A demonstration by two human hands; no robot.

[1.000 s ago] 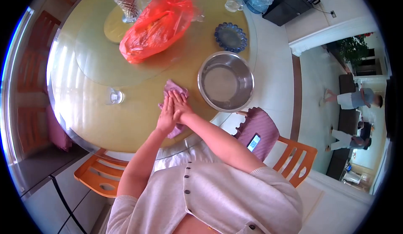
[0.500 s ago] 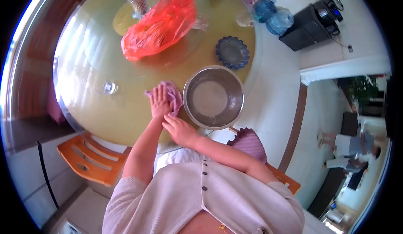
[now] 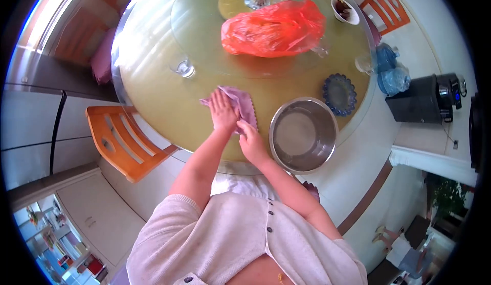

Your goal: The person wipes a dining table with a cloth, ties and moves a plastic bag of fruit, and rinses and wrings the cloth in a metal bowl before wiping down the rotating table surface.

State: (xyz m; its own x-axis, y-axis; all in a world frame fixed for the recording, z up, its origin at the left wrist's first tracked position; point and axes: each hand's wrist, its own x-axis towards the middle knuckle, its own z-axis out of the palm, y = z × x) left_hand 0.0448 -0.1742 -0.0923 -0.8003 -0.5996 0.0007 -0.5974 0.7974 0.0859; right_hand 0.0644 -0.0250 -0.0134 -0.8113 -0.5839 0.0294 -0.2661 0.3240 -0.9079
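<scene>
So it's a pinkish-purple cleaning cloth (image 3: 246,105), thin-looking and kinda rumpled, with a little scalloped or zigzag edge you can see down its right side. It's lying on the round, yellowish table (image 3: 158,98), over toward the near rim. Not folded up neatly or anything, more loosely spread with some creases. The left hand (image 3: 222,112) is flat on top and covers the middle, so one skinny corner pokes out left of it and the wider part shows on the right. Bottom end's by the right hand's (image 3: 250,140) fingertips, can't tell if gripped.
</scene>
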